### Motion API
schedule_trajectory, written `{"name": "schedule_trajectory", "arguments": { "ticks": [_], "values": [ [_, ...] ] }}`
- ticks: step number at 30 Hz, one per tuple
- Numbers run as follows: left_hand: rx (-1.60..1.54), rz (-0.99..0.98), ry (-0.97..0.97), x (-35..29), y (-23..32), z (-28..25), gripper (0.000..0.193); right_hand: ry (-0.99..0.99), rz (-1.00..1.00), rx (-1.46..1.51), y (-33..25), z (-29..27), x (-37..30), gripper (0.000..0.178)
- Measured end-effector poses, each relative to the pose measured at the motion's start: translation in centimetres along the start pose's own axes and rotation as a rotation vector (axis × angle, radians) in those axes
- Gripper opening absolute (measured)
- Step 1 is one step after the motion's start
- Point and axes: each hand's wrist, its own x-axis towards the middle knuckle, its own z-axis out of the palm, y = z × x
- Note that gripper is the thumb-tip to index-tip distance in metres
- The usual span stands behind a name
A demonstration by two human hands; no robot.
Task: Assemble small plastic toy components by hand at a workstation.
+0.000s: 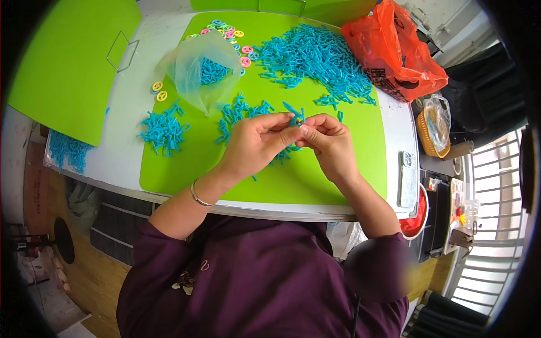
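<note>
My left hand (253,141) and my right hand (332,143) meet over the front half of a green mat (186,183), thumbs and fingers pinched together. Between the fingertips is a small blue plastic piece (295,114), with slender parts sticking up; its exact shape is partly hidden. Just beyond and under my hands lies a loose pile of blue plastic pieces (239,112). Another small blue pile (163,130) sits to the left. At the back right spreads a large heap of like pieces (315,56).
A translucent bag (189,73) holding blue pieces stands left of centre. Pink, yellow, blue and green plastic rings (246,49) lie behind and beside it, two yellow rings (162,96) apart. A red plastic bag (389,50) occupies the back right corner; a phone (407,180) lies near the right edge.
</note>
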Motion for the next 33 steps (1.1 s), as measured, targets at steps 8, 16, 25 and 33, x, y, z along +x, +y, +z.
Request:
{"name": "schedule_trajectory", "arguments": {
  "ticks": [8, 16, 25, 33],
  "values": [
    [0.17, -0.084, 0.008, 0.8, 1.3, -2.7, 0.015, -0.009, -0.255, -0.511, 0.1, -2.7, 2.7, 0.019],
    [0.866, 0.19, 0.38, -1.9, 5.2, -10.1, 0.026, 0.354, -0.398, -1.558, 0.1, -9.5, 4.9, 0.015],
    [1.392, 0.393, 0.424, -3.3, 5.0, -10.6, 0.038, 0.137, -0.809, -1.307, -1.3, -4.8, 3.5, 0.014],
    [0.106, -0.595, -0.277, 0.8, 1.6, -2.2, 0.028, -0.132, -0.901, -1.169, -1.9, -1.1, 1.6, 0.022]
  ]
}}
